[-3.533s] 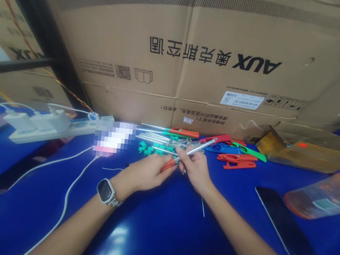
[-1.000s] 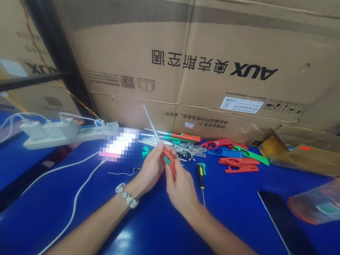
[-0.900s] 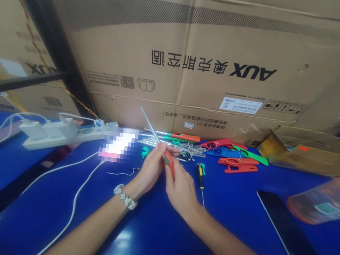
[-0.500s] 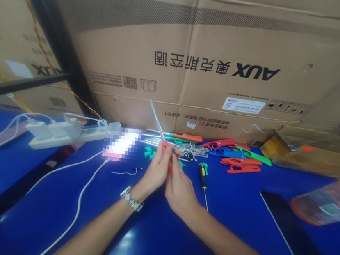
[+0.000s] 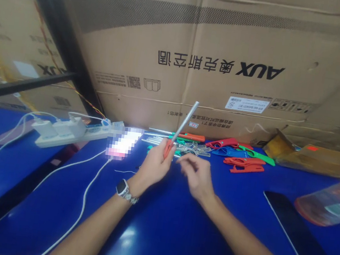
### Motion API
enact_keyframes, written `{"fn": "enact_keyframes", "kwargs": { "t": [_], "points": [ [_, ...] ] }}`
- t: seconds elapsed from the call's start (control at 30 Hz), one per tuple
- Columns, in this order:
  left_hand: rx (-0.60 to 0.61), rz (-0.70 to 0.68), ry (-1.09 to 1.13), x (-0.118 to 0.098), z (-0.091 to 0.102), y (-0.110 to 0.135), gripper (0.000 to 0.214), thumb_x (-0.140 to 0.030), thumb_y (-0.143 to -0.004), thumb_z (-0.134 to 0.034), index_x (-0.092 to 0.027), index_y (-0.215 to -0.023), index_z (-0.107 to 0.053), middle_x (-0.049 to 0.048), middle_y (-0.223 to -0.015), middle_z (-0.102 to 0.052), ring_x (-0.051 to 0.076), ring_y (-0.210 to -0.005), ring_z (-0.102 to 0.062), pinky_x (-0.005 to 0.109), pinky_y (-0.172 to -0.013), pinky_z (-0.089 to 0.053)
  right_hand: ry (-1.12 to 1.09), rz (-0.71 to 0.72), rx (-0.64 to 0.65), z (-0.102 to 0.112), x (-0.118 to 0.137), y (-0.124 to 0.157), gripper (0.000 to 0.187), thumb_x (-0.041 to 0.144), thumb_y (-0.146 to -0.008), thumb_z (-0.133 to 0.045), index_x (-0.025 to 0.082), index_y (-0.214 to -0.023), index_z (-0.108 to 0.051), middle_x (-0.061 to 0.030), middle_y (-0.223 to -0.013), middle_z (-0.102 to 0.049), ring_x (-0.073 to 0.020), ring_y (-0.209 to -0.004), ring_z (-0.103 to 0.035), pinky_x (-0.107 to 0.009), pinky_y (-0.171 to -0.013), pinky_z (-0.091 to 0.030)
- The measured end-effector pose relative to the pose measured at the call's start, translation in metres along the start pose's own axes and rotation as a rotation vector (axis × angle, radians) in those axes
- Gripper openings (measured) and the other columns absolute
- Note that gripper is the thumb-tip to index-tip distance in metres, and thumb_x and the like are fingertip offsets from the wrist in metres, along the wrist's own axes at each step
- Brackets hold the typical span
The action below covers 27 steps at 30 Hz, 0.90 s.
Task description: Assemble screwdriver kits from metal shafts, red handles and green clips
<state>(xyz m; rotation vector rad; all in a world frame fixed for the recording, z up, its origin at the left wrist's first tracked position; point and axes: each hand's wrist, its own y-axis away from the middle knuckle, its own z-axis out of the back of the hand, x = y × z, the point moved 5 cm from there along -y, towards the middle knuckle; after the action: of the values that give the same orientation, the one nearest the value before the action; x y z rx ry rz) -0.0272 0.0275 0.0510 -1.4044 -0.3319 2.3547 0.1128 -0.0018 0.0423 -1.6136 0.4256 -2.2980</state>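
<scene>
My left hand (image 5: pixel 155 163) is closed around the red handle of a long-nosed lighter (image 5: pixel 184 122), whose metal tube points up and slightly right. Just to the right, my right hand (image 5: pixel 198 175) is apart from the lighter, its fingers bent and loosely parted. Nothing shows between them. Behind both hands lies a pile of metal tubes and clear parts with thin wires (image 5: pixel 196 148). Right of the pile are red lighter casings (image 5: pixel 244 165), a blue casing (image 5: pixel 230 152) and a green casing (image 5: pixel 259 155). The yellow-black screwdriver is hidden from view.
A large cardboard box (image 5: pixel 141 58) stands behind the blue table (image 5: pixel 157 233). At left are a white power strip (image 5: pixel 79 131), white cables (image 5: pixel 84 195) and a lit, blurred-out device (image 5: pixel 124 142). At right lie a dark phone (image 5: pixel 298 232), a clear jar (image 5: pixel 330 205) and a brown package (image 5: pixel 315 157).
My right hand has let go of the lighter and moved right, over where the screwdriver lay. In my left hand, the lighter's tube has swung from leaning left to leaning right.
</scene>
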Motion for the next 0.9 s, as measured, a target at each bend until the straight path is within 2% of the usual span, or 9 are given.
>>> {"fn": "enact_keyframes", "kwargs": {
  "t": [0.03,0.07,0.17,0.23,0.37,0.53,0.67,0.9],
  "points": [
    [0.045,-0.018,-0.039,-0.001,-0.001,0.001,0.027,-0.041,-0.098,-0.045,-0.021,-0.080,-0.043,-0.0046,-0.064,-0.047,0.013,-0.056,-0.042,0.026,-0.057,-0.033,-0.107,-0.022,-0.085,0.007,-0.003,-0.005,0.024,0.038,-0.090,-0.053,0.018,-0.078,-0.061,0.0032,-0.058,-0.052,-0.0114,-0.052,-0.048,-0.023,-0.051,-0.038],
    [0.097,-0.031,-0.063,-0.002,-0.004,0.001,0.029,-0.042,-0.098,-0.045,-0.021,-0.077,-0.044,-0.0044,-0.063,-0.048,0.013,-0.055,-0.042,0.026,-0.057,-0.032,-0.212,-0.039,-0.116,0.011,-0.005,-0.009,0.026,0.042,-0.090,-0.055,0.019,-0.080,-0.058,0.0055,-0.057,-0.048,-0.0097,-0.049,-0.043,-0.022,-0.048,-0.035],
    [0.243,-0.054,-0.088,-0.004,-0.015,0.005,0.032,-0.044,-0.098,-0.044,-0.020,-0.076,-0.048,-0.0026,-0.065,-0.052,0.013,-0.056,-0.045,0.026,-0.056,-0.032,-0.396,-0.098,-0.072,0.007,-0.012,-0.017,0.034,0.053,-0.087,-0.060,0.018,-0.089,-0.058,0.0088,-0.053,-0.042,-0.0076,-0.043,-0.035,-0.021,-0.043,-0.030],
    [0.291,-0.062,-0.086,-0.005,-0.019,0.007,0.031,-0.042,-0.098,-0.042,-0.019,-0.079,-0.051,-0.0012,-0.068,-0.056,0.014,-0.058,-0.048,0.026,-0.056,-0.033,-0.421,-0.130,-0.047,0.002,-0.016,-0.018,0.039,0.057,-0.083,-0.063,0.017,-0.084,-0.061,0.0088,-0.051,-0.040,-0.0075,-0.042,-0.034,-0.021,-0.042,-0.030],
    [0.348,-0.067,-0.135,-0.003,-0.021,0.009,0.028,-0.039,-0.100,-0.039,-0.018,-0.085,-0.052,0.0007,-0.071,-0.059,0.015,-0.058,-0.051,0.026,-0.057,-0.036,-0.422,-0.144,-0.040,0.000,-0.019,-0.018,0.039,0.056,-0.079,-0.069,0.017,-0.077,-0.063,0.0073,-0.052,-0.043,-0.0074,-0.042,-0.038,-0.022,-0.041,-0.032],
    [0.389,-0.112,-0.199,-0.001,-0.021,0.009,0.023,-0.036,-0.101,-0.037,-0.019,-0.091,-0.050,0.0043,-0.079,-0.061,0.016,-0.063,-0.054,0.028,-0.060,-0.038,-0.478,-0.146,-0.079,0.004,-0.018,-0.019,0.038,0.052,-0.076,-0.074,0.018,-0.081,-0.058,0.0064,-0.057,-0.053,-0.0058,-0.040,-0.040,-0.019,-0.036,-0.033],
    [0.415,-0.127,-0.188,0.000,-0.021,0.010,0.022,-0.034,-0.101,-0.035,-0.020,-0.088,-0.045,0.0036,-0.079,-0.060,0.016,-0.062,-0.052,0.029,-0.060,-0.039,-0.520,-0.143,-0.104,0.003,-0.018,-0.019,0.040,0.054,-0.076,-0.074,0.019,-0.081,-0.054,0.0071,-0.056,-0.053,-0.0057,-0.037,-0.043,-0.018,-0.033,-0.035],
    [0.404,-0.137,-0.209,-0.007,-0.017,0.011,0.025,-0.037,-0.103,-0.032,-0.020,-0.093,-0.048,0.0006,-0.075,-0.059,0.016,-0.061,-0.053,0.028,-0.059,-0.037,-0.504,-0.071,-0.115,0.003,-0.012,-0.019,0.039,0.053,-0.078,-0.074,0.019,-0.078,-0.055,0.0067,-0.055,-0.053,-0.0062,-0.039,-0.046,-0.019,-0.037,-0.039]
  ]
}}
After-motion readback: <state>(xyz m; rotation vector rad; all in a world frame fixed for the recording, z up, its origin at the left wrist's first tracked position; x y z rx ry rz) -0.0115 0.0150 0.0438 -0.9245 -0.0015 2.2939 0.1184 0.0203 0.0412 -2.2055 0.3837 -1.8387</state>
